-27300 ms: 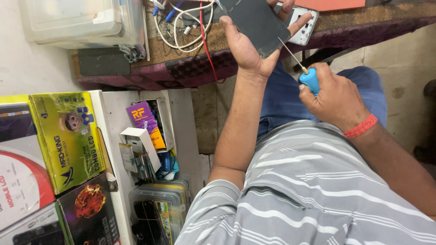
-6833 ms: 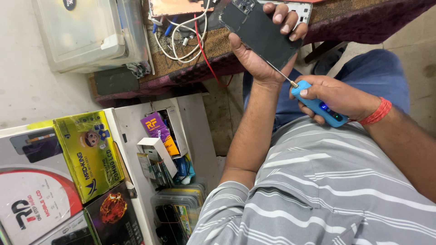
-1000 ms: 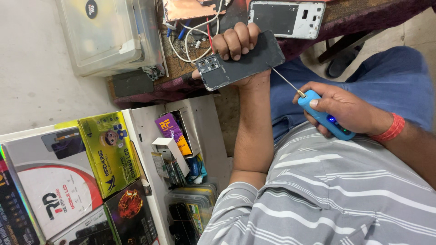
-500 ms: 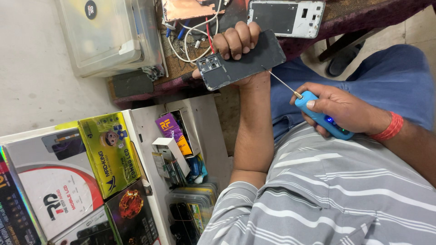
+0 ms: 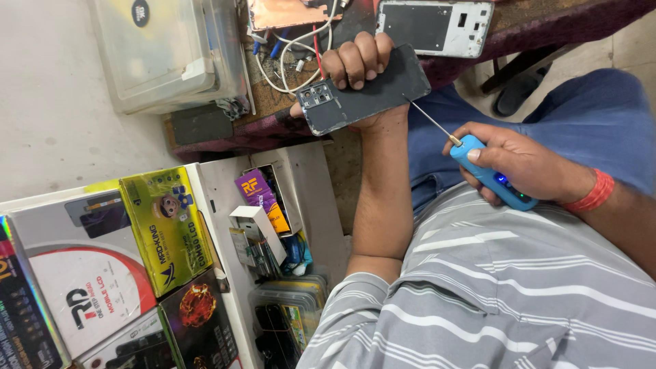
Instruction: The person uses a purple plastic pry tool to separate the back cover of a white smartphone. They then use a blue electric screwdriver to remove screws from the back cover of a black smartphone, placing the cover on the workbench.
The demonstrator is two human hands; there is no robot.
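Gripping dark phone [image 5: 365,96] – left hand [image 5: 355,65] | right hand [image 5: 526,164] clasps blue screwdriver [image 5: 488,174] | white frame [image 5: 434,27] beyond

Cluttered repair bench and shelf
Clear plastic box [image 5: 164,51], white phone frame [image 5: 437,27], tangled wires [image 5: 294,48], yellow-green carton [image 5: 167,229], purple packet [image 5: 256,195].
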